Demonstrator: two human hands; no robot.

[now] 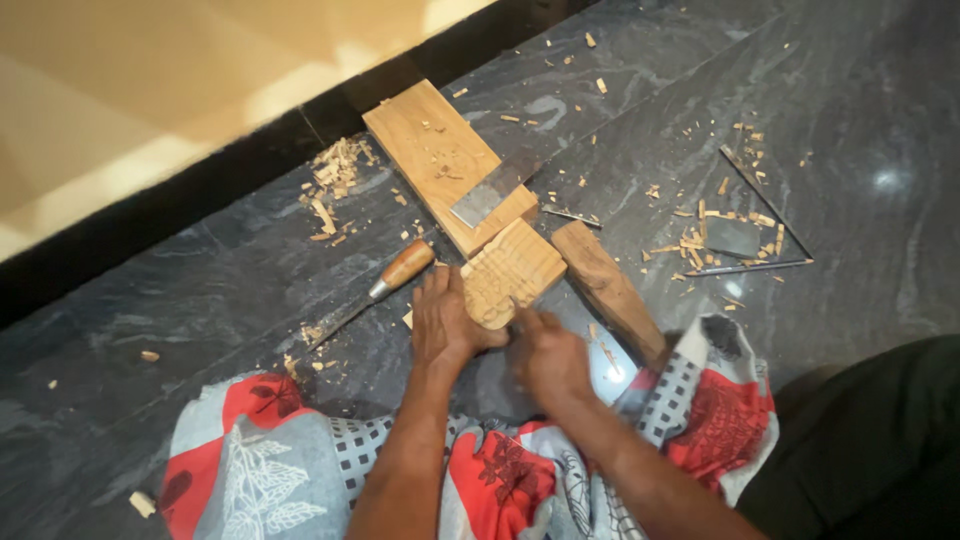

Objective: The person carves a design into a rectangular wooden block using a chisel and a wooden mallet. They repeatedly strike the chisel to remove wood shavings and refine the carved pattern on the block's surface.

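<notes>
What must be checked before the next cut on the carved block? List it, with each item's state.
1. Left hand steadies the carved wooden block: ok.
2. Right hand at the block's near edge; tool in it: cannot tell.
3. Block backed by the long plank: ok, touching.
4. Wooden-handled chisel lies beside the left hand: ok.
5. Wood chips scattered over the stone floor: not ok.
6. Loose metal blade resting on the plank: not ok.

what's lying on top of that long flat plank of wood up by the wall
On the plank lie a flat grey metal blade and a few wood chips. The carved wooden block covers its near end, so whatever lies there is hidden.
</notes>
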